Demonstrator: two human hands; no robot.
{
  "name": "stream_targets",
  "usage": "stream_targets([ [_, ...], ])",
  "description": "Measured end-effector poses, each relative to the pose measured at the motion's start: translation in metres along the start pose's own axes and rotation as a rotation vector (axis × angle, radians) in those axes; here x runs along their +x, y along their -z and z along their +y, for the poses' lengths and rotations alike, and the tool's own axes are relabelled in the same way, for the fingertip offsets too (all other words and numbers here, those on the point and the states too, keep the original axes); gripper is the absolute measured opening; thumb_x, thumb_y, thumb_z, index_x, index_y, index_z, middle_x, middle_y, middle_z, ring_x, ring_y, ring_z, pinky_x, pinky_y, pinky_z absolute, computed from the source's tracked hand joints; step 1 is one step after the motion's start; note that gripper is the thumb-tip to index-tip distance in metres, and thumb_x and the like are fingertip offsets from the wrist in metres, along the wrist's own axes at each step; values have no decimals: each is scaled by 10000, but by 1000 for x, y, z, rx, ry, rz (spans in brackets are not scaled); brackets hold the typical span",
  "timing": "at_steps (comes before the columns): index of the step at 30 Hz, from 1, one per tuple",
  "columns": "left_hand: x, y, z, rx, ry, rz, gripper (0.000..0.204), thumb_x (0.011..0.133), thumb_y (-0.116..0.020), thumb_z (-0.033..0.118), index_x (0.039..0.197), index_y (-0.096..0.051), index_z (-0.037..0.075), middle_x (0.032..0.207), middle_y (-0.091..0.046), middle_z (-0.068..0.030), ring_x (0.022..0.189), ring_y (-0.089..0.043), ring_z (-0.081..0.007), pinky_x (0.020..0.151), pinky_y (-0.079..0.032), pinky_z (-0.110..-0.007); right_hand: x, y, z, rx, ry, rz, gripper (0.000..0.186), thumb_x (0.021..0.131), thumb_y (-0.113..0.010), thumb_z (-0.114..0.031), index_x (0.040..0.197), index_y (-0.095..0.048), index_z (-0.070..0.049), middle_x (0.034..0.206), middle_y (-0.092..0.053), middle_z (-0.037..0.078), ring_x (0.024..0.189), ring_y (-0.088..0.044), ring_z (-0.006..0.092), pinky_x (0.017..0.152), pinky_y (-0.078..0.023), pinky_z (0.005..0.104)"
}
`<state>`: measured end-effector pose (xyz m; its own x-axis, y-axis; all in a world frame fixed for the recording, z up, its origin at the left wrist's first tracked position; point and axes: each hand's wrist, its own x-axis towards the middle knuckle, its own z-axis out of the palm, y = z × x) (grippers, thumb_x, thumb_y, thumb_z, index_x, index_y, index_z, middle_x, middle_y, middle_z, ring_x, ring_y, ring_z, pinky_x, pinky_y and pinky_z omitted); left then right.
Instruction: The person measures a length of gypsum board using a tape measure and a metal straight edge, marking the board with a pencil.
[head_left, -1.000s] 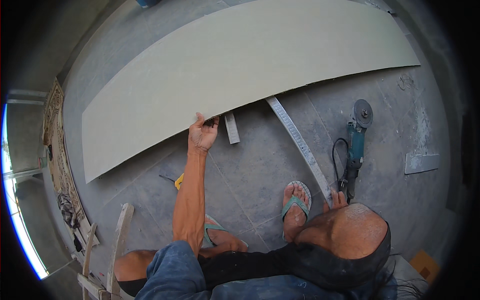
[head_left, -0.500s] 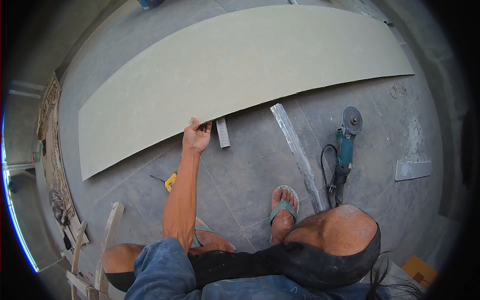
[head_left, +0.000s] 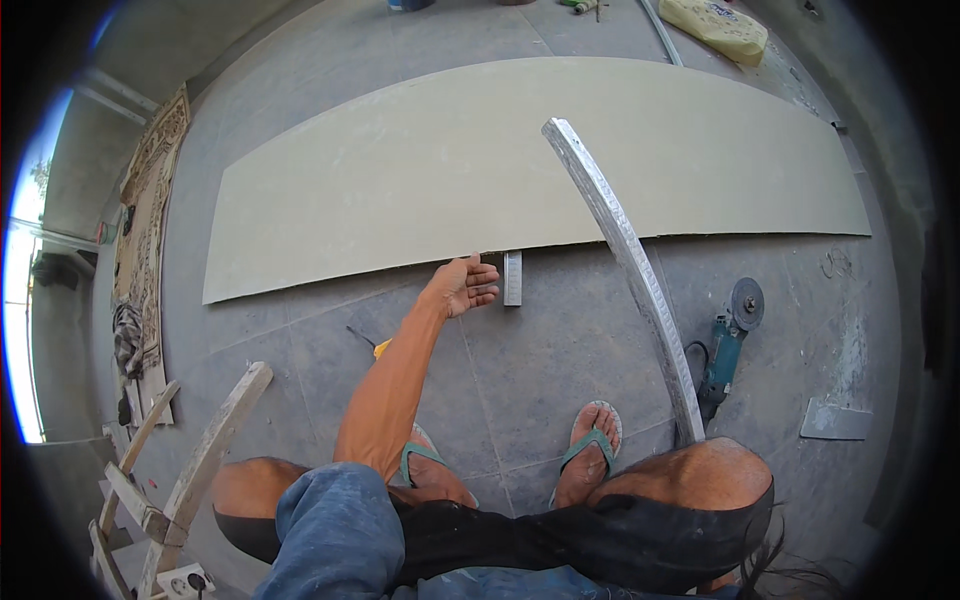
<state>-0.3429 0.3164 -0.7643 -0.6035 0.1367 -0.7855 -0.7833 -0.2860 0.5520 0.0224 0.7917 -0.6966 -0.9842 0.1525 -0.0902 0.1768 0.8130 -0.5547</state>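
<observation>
My left hand [head_left: 468, 286] is open just below the near edge of a large pale flat board [head_left: 480, 160], its fingers stretched toward the right. Whether the fingertips still touch that edge I cannot tell. Close beside them, a short metal profile piece [head_left: 513, 282] sticks out from under the board. A long silvery metal profile [head_left: 625, 245] rises from beside my right knee, its far end over the board in this view. My right hand is out of sight, so what supports the profile's near end is hidden.
An angle grinder [head_left: 728, 350] lies right of the profile, near a grey flat piece [head_left: 836, 420]. Something yellow [head_left: 381, 348] shows behind my left forearm. A wooden frame [head_left: 205, 470] stands at lower left, and a patterned rug [head_left: 150, 220] lies along the left. A pale sack [head_left: 715, 28] sits at the back.
The long metal profile has come up off the floor, its far end now over the board. My left hand has loosened from the board's edge and opened. The view has shifted.
</observation>
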Motion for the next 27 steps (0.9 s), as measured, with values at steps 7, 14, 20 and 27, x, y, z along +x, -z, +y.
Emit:
stream_targets([
  [7,-84,45,168,1329,-41,398,451,1032,-520,352,861,-709,-20,735,-692,-111,524,-646,-215,499,-546,-328,109,43,-81,14,239,78,459,881,-706,-88,1325,-610,-19,1140,-670,198,1054,-659,374,925,-503,426],
  [14,-189,72,248,1989,-324,799,351,968,-589,275,979,-709,-55,948,-736,-212,820,-717,-341,734,-580,-455,200,42,-170,-131,440,-52,447,878,-717,-139,1304,-623,-39,1122,-663,187,1028,-664,362,894,-519,430],
  [20,-193,133,144,2042,-791,478,429,946,-665,279,1298,-577,49,1187,-632,-176,1165,-586,-338,999,-453,-459,224,-45,-224,-76,557,-314,434,870,-745,-243,1256,-642,-75,1046,-662,144,948,-659,349,834,-523,435],
  [27,-183,198,25,2048,-718,159,704,870,-756,204,1479,-427,77,1408,-497,-197,1339,-461,-363,1124,-371,-470,223,-138,-210,-76,732,-289,450,841,-765,-266,1259,-659,-139,987,-635,75,910,-619,269,801,-496,406],
])
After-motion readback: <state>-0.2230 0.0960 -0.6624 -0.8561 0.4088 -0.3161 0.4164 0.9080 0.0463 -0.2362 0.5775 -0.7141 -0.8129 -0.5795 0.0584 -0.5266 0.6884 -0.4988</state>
